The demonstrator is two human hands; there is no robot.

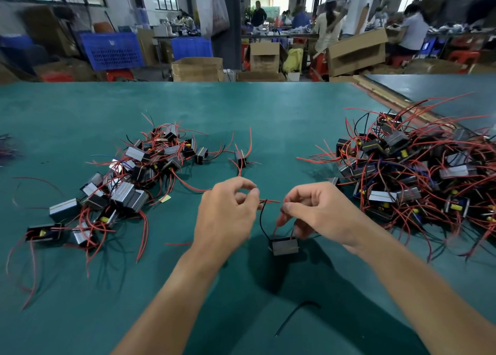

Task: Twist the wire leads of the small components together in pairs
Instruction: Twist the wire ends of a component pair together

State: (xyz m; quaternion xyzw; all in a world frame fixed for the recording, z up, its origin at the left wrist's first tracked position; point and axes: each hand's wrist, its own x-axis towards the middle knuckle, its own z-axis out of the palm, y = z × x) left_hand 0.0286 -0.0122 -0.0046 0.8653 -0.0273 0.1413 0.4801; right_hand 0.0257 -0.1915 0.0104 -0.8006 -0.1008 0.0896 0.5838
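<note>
The left hand (228,215) is pinching the crossed red lead (271,201) and black lead (261,220) between thumb and forefinger. The right hand (319,212) is pinching the red lead's other end. Both leads are rising from one small component (285,246), which is hanging just above the green table (268,113), between a left pile (128,183) and a right pile (418,172) of components

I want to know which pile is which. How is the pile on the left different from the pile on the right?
The left pile is smaller and spread out flat; the right pile is bigger and heaped up. The left pile's parts lie loosely apart, while the right pile's red wires tangle thickly together. Both hold the same small boxy parts with red and black wires, on the green table.
</note>
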